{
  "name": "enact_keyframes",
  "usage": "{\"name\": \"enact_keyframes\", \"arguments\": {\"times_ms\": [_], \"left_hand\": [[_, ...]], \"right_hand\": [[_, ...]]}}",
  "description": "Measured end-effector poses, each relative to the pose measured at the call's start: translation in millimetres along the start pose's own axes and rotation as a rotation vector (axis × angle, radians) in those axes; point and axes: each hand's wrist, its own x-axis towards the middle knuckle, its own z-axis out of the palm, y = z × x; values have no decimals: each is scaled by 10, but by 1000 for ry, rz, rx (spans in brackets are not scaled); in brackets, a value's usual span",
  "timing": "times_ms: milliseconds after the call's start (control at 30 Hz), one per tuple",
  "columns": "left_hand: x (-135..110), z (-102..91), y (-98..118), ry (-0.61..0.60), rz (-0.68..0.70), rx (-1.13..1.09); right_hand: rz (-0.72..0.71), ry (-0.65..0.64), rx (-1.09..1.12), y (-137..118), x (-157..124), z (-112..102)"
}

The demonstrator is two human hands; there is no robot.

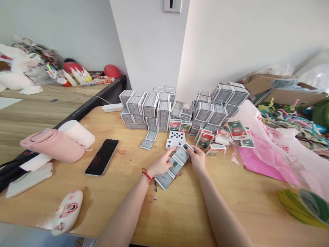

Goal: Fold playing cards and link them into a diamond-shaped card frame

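A row of playing cards (163,180), grey-patterned backs up, slants between my hands near the table's middle. My left hand (164,164), a red string bracelet on its wrist, grips the row with its thumb across the backs. At the upper end, my right hand (197,157) is closed on the same cards, thumb on top. Just beyond lie face-up playing cards (177,136), black suits showing. More face-down cards (147,143) rest to the left. Behind them are stacked blocks of cards (157,109), with another group of card blocks (210,112) farther right.
Red-and-green card boxes (205,139) lie right of my hands, near pink plastic wrapping (272,164). A roll of green-yellow tape (304,206) sits at the right edge. Leftward are a black-screened phone (102,157), a pink tumbler (53,144) and a white decorated case (67,212).
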Motion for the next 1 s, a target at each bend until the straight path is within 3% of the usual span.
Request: {"name": "enact_keyframes", "arguments": {"times_ms": [367, 567, 867, 1000], "left_hand": [[6, 29, -14, -69, 47, -33], [58, 1, -47, 1, 202, 118], [42, 15, -24, -8, 197, 160], [29, 18, -22, -4, 145, 99]], "right_hand": [[-64, 33, -156, 71, 7, -20], [-111, 111, -227, 140, 27, -24], [-98, 138, -220, 177, 41, -17], [-58, 77, -176, 117, 39, -30]]}}
